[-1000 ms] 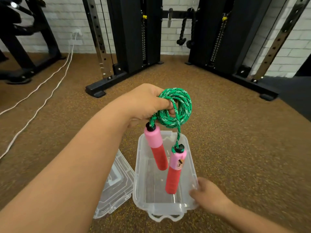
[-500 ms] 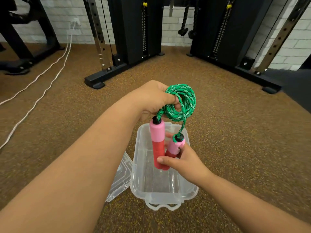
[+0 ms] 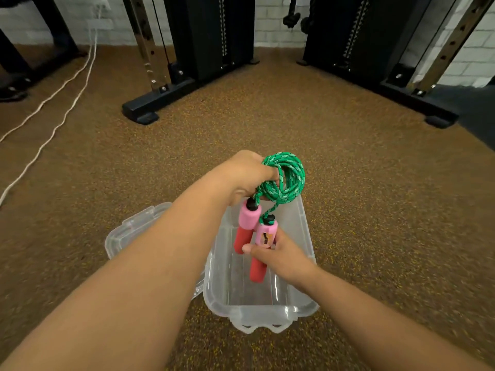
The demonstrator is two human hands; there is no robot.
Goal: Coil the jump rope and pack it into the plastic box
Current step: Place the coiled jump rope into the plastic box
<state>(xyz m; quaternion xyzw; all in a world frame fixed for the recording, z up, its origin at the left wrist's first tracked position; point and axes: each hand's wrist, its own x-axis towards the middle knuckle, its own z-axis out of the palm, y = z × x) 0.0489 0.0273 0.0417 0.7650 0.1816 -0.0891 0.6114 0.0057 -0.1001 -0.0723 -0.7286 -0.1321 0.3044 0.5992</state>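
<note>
The green jump rope [image 3: 288, 180] is wound into a tight coil, and my left hand [image 3: 245, 175] pinches it above the far end of the clear plastic box [image 3: 305, 306]. Its two pink-and-red handles hang down over the open box. My right hand [image 3: 278, 254] grips the right handle [image 3: 263, 238] around its middle, so the red lower end sticks out below my fingers. The left handle [image 3: 245, 226] dangles free beside it. The box stands on the brown floor right in front of me.
The clear lid [image 3: 128, 231] lies on the floor left of the box, partly hidden by my left forearm. Black gym machine bases [image 3: 150, 108] stand ahead, left and right. White cables [image 3: 53, 103] run across the floor at far left.
My right hand left the box's near right rim and took hold of the right handle. The coil and handles have come lower, closer to the box.
</note>
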